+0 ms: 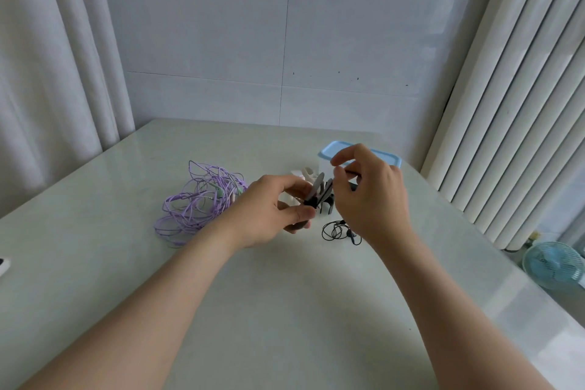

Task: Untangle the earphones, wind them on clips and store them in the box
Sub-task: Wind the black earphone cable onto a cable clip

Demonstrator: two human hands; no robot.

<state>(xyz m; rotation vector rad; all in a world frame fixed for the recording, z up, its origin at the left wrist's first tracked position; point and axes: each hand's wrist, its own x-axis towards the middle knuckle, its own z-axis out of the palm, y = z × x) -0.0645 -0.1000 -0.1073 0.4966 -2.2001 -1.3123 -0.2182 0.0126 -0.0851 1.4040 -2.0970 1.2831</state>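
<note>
- The left grip [272, 209] has its fingers and thumb curled round a dark clip [318, 191] and holds it upright just above the table [285, 310].
- The right grip [370, 193] hovers just right of the clip with its fingers curled and forefinger and thumb drawn close. I cannot tell whether a cord is pinched between them.
- The black earphones [337, 229] lie in a small loose coil on the table just below the right grip. Their cord appears to run up toward the clip.
- The step in hand looks like winding the black earphones on the clip. The purple earphones [199, 199], left of the left grip, are not yet untangled.
- The next move likely calls for the left grip to steady the clip while the right grip leads slack cord round it turn by turn.
- The box [332, 149], blue lid on, sits behind the right grip and is mostly hidden by it.
- Pale clips [305, 172] lie beyond the left grip, partly covered.
- Whether the dark clip is one piece or two is hard to make out.
</note>
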